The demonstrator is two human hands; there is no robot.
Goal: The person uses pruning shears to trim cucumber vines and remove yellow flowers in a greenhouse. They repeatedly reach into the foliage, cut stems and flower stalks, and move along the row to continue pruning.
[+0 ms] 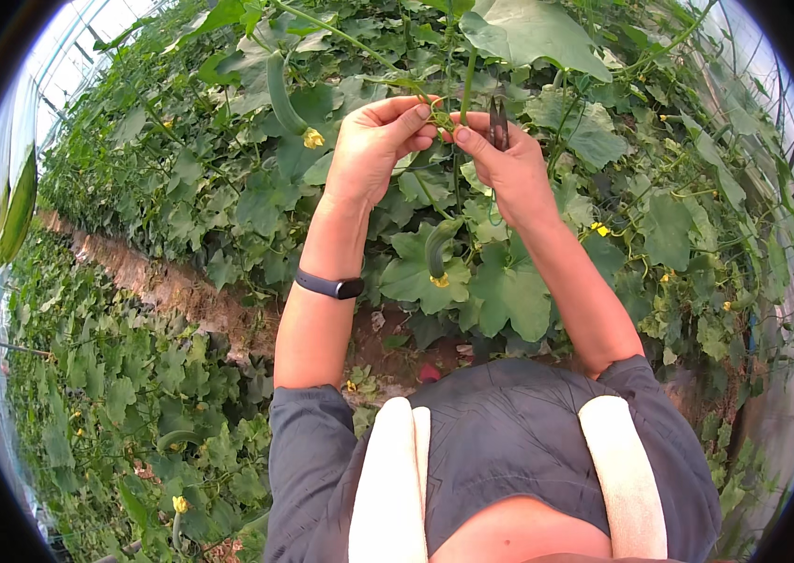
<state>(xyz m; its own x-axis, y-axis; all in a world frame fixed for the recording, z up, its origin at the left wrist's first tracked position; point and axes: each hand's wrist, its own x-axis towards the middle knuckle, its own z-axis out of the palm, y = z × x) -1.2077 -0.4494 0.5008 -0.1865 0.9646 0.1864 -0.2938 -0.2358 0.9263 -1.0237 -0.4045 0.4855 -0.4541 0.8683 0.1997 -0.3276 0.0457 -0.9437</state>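
Both my hands are raised in front of a leafy loofah vine. My left hand [386, 137] pinches a small cluster of green vine tendrils [443, 119] between thumb and fingertips. Close on its right, my right hand [513, 165] touches the same cluster with thumb and forefinger. Dark metal snips [499, 125] are tucked in the right hand, their two points upward and slightly apart; the handles are hidden by the palm. A thick green stem [469, 83] rises just behind the right fingertips. Left of my left hand hangs a young loofah [284, 97] with a yellow flower at its tip.
Below my hands hangs a curved young loofah [437, 248] among broad leaves [509, 288]. A large leaf [534, 35] overhangs the right hand. A brown soil path [179, 288] separates the plant rows. Translucent greenhouse sheeting [6, 176] stands at the left.
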